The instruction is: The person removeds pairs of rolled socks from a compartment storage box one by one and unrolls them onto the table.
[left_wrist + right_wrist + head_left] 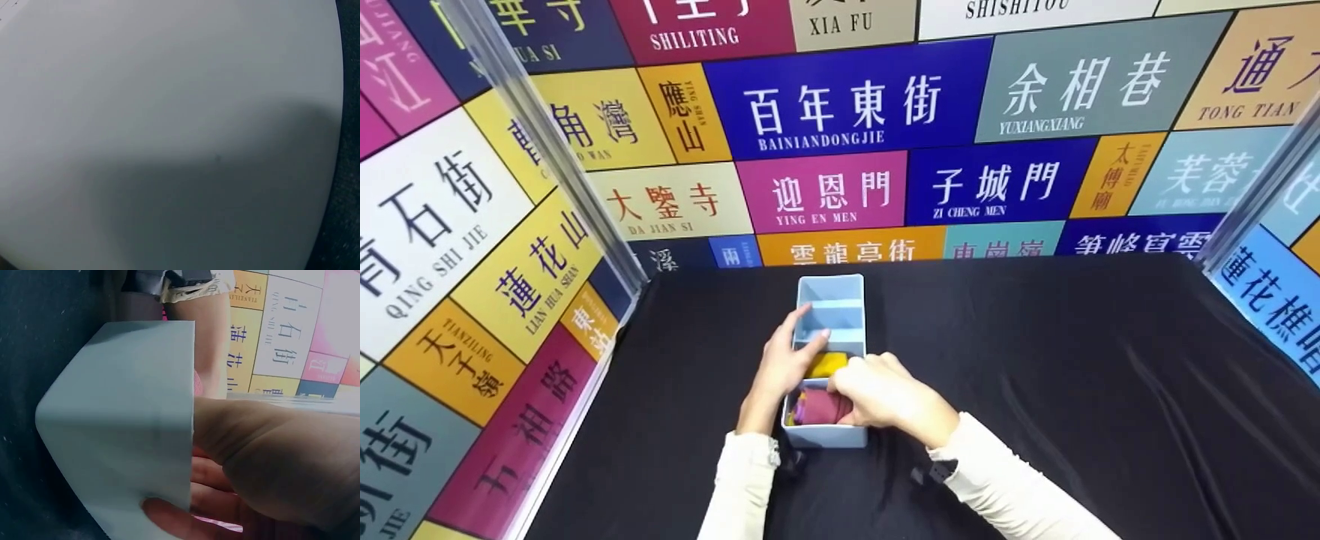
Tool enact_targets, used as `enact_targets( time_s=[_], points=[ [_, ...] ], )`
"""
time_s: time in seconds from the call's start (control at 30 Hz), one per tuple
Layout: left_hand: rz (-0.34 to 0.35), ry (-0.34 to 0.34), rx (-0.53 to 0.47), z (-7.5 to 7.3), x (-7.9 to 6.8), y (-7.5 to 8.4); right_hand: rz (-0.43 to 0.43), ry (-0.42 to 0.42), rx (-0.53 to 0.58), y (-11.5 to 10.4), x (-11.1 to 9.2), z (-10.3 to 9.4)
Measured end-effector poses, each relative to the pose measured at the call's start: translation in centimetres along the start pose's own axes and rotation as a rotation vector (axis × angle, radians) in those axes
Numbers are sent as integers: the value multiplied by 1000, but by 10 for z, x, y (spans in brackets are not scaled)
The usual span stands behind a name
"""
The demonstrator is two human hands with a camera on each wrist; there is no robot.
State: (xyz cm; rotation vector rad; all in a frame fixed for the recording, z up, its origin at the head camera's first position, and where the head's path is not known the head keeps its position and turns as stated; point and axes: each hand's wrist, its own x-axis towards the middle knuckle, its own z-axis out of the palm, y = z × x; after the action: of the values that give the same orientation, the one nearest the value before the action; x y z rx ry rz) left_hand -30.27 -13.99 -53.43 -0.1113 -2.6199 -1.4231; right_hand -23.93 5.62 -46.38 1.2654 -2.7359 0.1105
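A long light blue-grey divided box (825,436) lies lengthwise before me. My left hand (780,364) holds its left side, the thumb over a middle compartment and a fingertip at the rim. My right hand (885,390) reaches into the nearest compartment and grips a maroon rolled cloth (820,406); purple and yellow fabric shows beside the roll. A folded yellow cloth (826,365) sits one compartment farther away. In the right wrist view, the box wall (124,416) hides part of the right hand (225,489), with one finger outside it. A blurred pale surface fills most of the left wrist view.
Black cloth (1035,360) covers the table, with wrinkles at right. Panels with printed place names (847,105) stand behind and at the sides. Clear upright edges (577,165) rise at the table's far corners.
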Motion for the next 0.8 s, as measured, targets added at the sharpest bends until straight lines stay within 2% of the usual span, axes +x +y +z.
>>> enact_targets(
  time_s=[0.3, 0.67, 0.8],
  points=[
    [3, -2, -6, 1, 0, 1, -10, 19, 49, 5, -4, 5],
    [4, 8, 1, 2, 1, -1, 10, 21, 122, 5, -11, -14],
    [1, 4, -4, 1, 0, 0, -11, 51, 133, 4, -13, -18]
  ],
)
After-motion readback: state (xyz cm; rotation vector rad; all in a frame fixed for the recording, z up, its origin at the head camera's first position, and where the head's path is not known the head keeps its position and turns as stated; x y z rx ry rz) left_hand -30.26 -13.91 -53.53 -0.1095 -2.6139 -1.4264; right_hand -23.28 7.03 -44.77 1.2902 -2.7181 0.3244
